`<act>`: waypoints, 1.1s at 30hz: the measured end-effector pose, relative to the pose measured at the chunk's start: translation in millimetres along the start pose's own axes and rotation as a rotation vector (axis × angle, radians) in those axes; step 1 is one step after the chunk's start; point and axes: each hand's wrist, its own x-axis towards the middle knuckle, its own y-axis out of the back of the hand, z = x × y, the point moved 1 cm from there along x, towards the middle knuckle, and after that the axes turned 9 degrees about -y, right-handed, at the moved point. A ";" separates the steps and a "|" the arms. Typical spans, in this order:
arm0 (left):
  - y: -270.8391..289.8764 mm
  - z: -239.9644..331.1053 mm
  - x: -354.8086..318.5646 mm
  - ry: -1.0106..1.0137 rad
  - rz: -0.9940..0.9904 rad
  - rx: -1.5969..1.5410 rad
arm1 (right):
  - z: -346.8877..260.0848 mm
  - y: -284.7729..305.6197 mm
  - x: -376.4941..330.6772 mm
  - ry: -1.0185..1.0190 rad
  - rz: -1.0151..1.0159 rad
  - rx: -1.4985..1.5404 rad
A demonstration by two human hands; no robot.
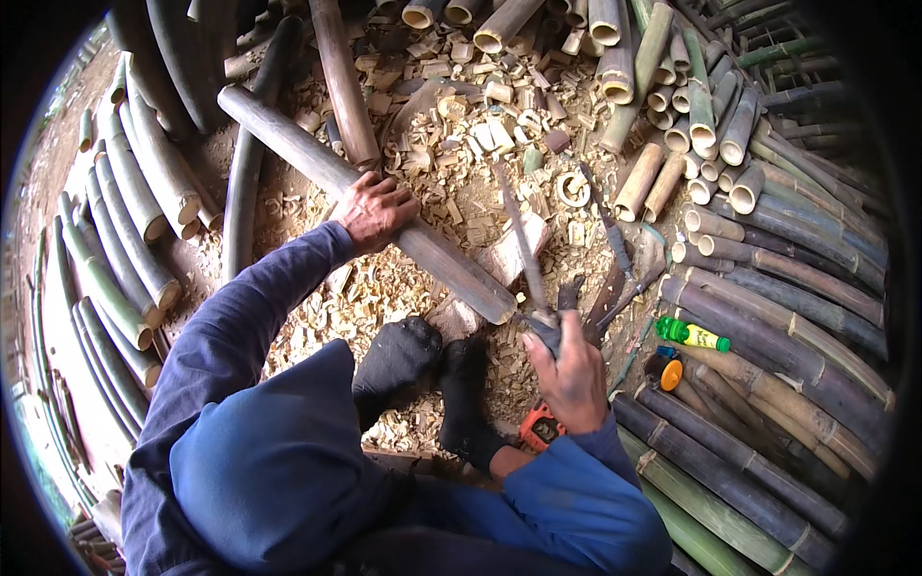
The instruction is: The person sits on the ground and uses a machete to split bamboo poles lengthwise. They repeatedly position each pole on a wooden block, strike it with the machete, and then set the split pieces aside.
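My left hand [376, 209] is closed over a thick bamboo pole [447, 264], which slants from the upper left down to the middle. The pole's near end lies beside a pale wooden block [516, 252] on the ground. In my right hand [571, 376] is a long-bladed knife [521, 235], gripped by its dark handle. Its narrow blade points away from me, just right of the pole's near end and apart from my left hand. My feet in black socks [396, 363] rest just below the pole.
Bamboo chips [451, 144] litter the ground. Cut bamboo tubes [715, 125] are stacked at the right, and long poles [125, 269] lie at the left. A tool with a wrapped handle [618, 248] lies beyond my right hand. Green bottles [691, 333] rest on bamboo at the right.
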 end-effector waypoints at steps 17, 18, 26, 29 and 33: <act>2.3 9.6 -13.3 0.017 0.042 0.106 | 70.4 -54.1 17.3 -0.167 -0.089 -0.211; 5.2 10.4 -13.0 0.031 0.030 0.083 | 80.1 -54.3 19.4 -0.141 -0.106 -0.246; 24.5 -2.1 6.5 0.044 -0.367 -0.015 | 5.2 -8.2 8.6 0.122 0.063 0.054; 21.8 -1.4 13.6 0.069 -0.416 -0.095 | 37.6 -30.7 -3.7 0.199 0.199 0.099; 13.7 11.2 6.7 0.035 -0.313 -0.065 | 66.9 -48.8 14.6 -0.164 -0.189 -0.397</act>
